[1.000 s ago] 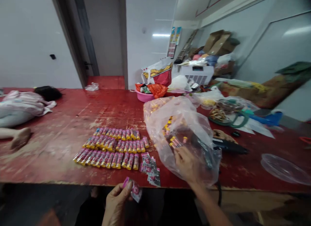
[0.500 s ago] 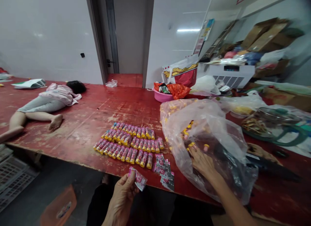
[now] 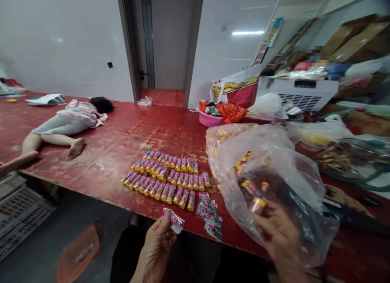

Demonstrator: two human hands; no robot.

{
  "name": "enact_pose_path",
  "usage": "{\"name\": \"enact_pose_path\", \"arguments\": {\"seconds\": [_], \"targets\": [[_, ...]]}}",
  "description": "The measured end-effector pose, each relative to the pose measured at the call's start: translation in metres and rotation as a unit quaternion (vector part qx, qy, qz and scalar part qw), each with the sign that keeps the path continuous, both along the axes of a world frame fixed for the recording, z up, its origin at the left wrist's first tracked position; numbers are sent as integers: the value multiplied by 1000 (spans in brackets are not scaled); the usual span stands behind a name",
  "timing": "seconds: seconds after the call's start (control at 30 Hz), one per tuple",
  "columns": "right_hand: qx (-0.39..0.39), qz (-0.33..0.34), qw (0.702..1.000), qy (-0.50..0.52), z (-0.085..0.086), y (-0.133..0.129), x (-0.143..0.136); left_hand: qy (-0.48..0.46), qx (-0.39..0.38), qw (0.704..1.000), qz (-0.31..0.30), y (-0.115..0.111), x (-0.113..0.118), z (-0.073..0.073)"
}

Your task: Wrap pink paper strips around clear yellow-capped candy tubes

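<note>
Two hands at labelling: left hand (image 3: 157, 244) pinches a label (image 3: 172, 220), right hand (image 3: 282, 234) apparently grips a tube (image 3: 256, 204).
Next, judging by this: bring tube to label, ahead of the left hand.

Pretty even indoor light here — a ceiling tube light (image 3: 248, 32) reflects as a glare streak on the glossy white wall (image 3: 61, 43). Shadows are soft. Right side is smeared with motion blur, edges stretch out wide-angle style.

Left hand (image 3: 157, 244) pinches a sachet (image 3: 173, 220); right hand (image 3: 278, 234) lifts a yellow-capped tube (image 3: 256, 204).
</note>
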State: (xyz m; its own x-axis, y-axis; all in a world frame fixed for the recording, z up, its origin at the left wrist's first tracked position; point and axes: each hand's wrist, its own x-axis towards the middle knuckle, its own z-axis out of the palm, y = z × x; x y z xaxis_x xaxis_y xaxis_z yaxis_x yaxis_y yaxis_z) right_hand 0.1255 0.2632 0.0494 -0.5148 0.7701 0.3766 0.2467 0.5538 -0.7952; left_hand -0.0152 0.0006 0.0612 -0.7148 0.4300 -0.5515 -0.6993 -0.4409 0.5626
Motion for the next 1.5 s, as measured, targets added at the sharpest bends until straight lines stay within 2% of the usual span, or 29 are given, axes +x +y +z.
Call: {"name": "enact_pose_path", "arguments": {"seconds": [0.03, 0.1, 0.17, 0.2, 0.3, 0.4, 0.53, 0.7, 0.8, 1.0, 1.1, 1.37, 1.5], "targets": [[-123, 84, 985, 92, 3, -25, -1, 0, -1, 1000, -1, 3, 1, 0], [-291, 158, 922, 203, 11, -73, -8, -4, -5, 1000, -2, 8, 5, 3], [-357, 216, 876, 241, 21, -110, -20, -11, -9, 1000, -3, 11, 10, 8], [-377, 228, 863, 248, 26, -122, -26, -16, -10, 1000, -2, 12, 12, 10], [-392, 231, 852, 259, 37, -140, -35, -27, -4, 1000, -8, 11, 17, 13], [-368, 224, 866, 254, 41, -145, -36, -22, 14, 1000, -15, 7, 19, 9], [-333, 208, 885, 252, 35, -151, -32, -13, 22, 1000, -11, 5, 18, 5], [-323, 215, 886, 254, 24, -156, -29, -3, 16, 1000, -7, 5, 18, 10], [-331, 197, 887, 255, 19, -158, -29, -12, 13, 1000, -3, 5, 18, 13], [-282, 167, 913, 243, 15, -165, -25, -6, 2, 1000, 12, 3, 16, 10], [-310, 174, 904, 235, 14, -163, -23, 13, 6, 1000, 11, 3, 16, 5], [-393, 238, 848, 264, 9, -146, -27, -18, 16, 1000, -6, 7, 17, 1], [-393, 248, 844, 268, 4, -145, -28, -25, 25, 999, -10, 9, 17, -1]]}}
